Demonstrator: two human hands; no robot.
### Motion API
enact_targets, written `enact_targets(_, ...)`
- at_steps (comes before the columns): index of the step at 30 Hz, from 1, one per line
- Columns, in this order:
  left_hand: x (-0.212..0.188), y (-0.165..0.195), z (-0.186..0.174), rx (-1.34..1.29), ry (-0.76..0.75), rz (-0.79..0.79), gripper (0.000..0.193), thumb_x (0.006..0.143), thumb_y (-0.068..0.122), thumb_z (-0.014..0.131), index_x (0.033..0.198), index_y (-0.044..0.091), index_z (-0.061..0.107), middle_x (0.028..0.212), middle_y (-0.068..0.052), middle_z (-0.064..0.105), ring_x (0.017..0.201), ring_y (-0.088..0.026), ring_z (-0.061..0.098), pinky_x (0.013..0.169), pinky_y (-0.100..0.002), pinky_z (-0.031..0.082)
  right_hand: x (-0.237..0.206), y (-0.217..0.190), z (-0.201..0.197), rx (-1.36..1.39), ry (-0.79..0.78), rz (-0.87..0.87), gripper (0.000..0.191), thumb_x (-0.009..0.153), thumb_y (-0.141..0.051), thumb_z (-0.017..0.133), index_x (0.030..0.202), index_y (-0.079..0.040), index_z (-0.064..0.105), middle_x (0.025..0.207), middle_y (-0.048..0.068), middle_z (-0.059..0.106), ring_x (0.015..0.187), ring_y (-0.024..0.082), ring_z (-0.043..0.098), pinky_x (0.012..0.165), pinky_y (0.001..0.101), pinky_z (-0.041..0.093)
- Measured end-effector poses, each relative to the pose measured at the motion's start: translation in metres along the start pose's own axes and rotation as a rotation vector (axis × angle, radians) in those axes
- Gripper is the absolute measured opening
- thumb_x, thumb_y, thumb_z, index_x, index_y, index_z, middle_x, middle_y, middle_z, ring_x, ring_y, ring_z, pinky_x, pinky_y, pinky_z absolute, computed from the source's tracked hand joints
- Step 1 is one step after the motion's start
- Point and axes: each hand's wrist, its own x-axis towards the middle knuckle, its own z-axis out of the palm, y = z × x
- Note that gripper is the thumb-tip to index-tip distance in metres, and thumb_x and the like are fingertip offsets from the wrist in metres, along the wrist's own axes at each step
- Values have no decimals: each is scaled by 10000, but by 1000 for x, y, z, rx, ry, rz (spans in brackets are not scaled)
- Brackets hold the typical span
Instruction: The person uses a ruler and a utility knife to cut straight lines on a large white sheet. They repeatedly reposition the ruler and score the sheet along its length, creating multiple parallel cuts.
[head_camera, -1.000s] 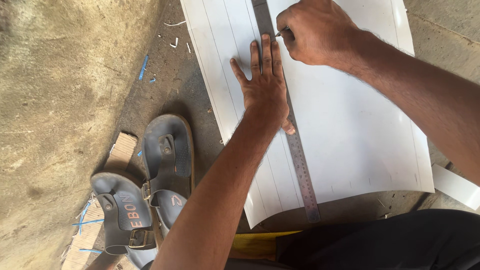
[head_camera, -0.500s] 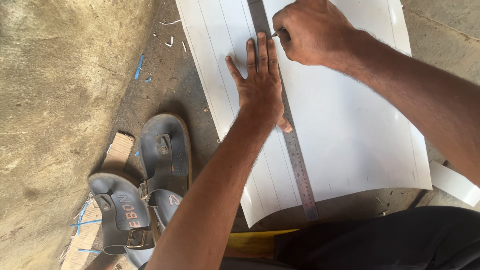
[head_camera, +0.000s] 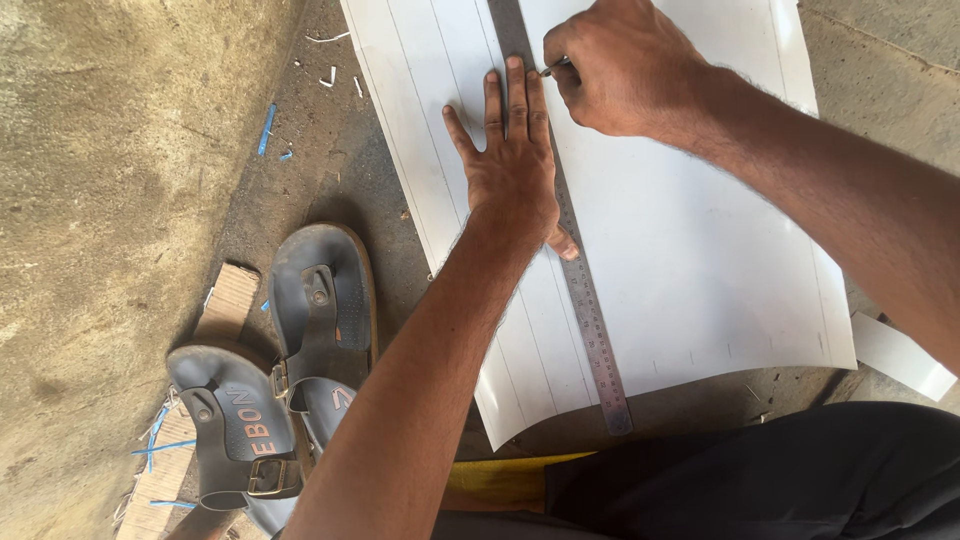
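Note:
A large white sheet (head_camera: 690, 260) lies on the ground, marked with several thin parallel lines. A long steel ruler (head_camera: 590, 320) rests lengthwise across it. My left hand (head_camera: 512, 165) lies flat, fingers spread, pressing the ruler and sheet down. My right hand (head_camera: 625, 65) is closed around a small thin tool whose tip (head_camera: 548, 70) touches the sheet at the ruler's right edge, just beyond my left fingertips. Most of the tool is hidden inside the fist.
Two dark sandals (head_camera: 290, 360) lie on the dirt floor left of the sheet, beside a wooden block (head_camera: 225, 300). A white strip (head_camera: 900, 355) lies at the right. Small white and blue scraps (head_camera: 265, 130) are scattered. My dark trouser leg (head_camera: 760, 470) fills the bottom right.
The view has shifted slightly. Both hands stay at about the same spot on the ruler and sheet; my right hand appears a little closer along the ruler's edge.

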Motion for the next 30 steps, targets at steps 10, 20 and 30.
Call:
enact_targets(10, 1, -1, 3, 6, 1, -4, 1819, 351, 795, 893, 1562, -18, -194, 1641, -257, -244, 1549, -417, -147, 1165, -792, 51, -14, -5, 4, 91, -84, 70, 134, 895, 31, 662, 1004, 59, 735, 600, 177, 676, 477, 206, 672, 464, 320, 574)
enact_targets(20, 1, 4, 1, -2, -30, -9, 1827, 341, 718, 942, 1564, -13, -203, 1636, -258, -264, 1544, -404, -185, 1154, -799, 22, -72, -26, 17, 124, -182, 38, 116, 915, 42, 603, 906, 0, 711, 679, 117, 667, 539, 189, 642, 545, 364, 595)
enact_targets(30, 5, 7, 10, 11, 25, -19, 1814, 341, 752, 910, 1566, -22, -181, 1648, -256, -236, 1551, -401, -166, 1152, -812, 30, -141, -55, 34, 36, -289, -56, 154, 921, 57, 564, 910, -21, 696, 621, 63, 616, 505, 138, 567, 485, 311, 578)
